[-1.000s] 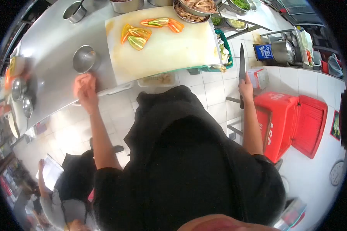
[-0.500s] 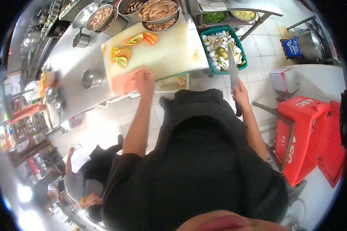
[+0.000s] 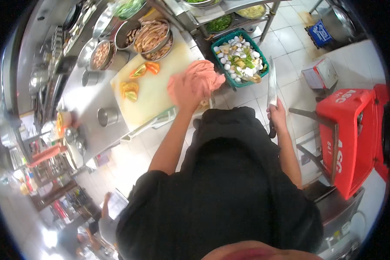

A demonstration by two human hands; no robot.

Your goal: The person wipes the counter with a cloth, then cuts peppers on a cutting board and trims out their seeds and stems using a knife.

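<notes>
My left hand (image 3: 190,94) is closed on a bunched pink cloth (image 3: 203,73) over the right end of the white cutting board (image 3: 154,95); motion blurs its fingers. Off to the right side, my right hand (image 3: 277,114) grips a large kitchen knife (image 3: 272,82) by its dark handle, blade pointing away from me, over the floor. Orange-and-green pepper pieces lie on the board in two groups, one near the back (image 3: 145,69) and one at the left (image 3: 129,91).
Beyond the board stand metal bowls of sliced brown food (image 3: 151,37). A green basket (image 3: 265,71) holds eggshells and vegetable scraps. Small metal pots (image 3: 107,117) sit on the steel counter. At right is a red ASC bin (image 3: 349,147). Another person (image 3: 108,223) holds papers lower left.
My left hand has carried the cloth rightward along the board from its near left edge. The knife stays in my right hand, and the view has shifted.
</notes>
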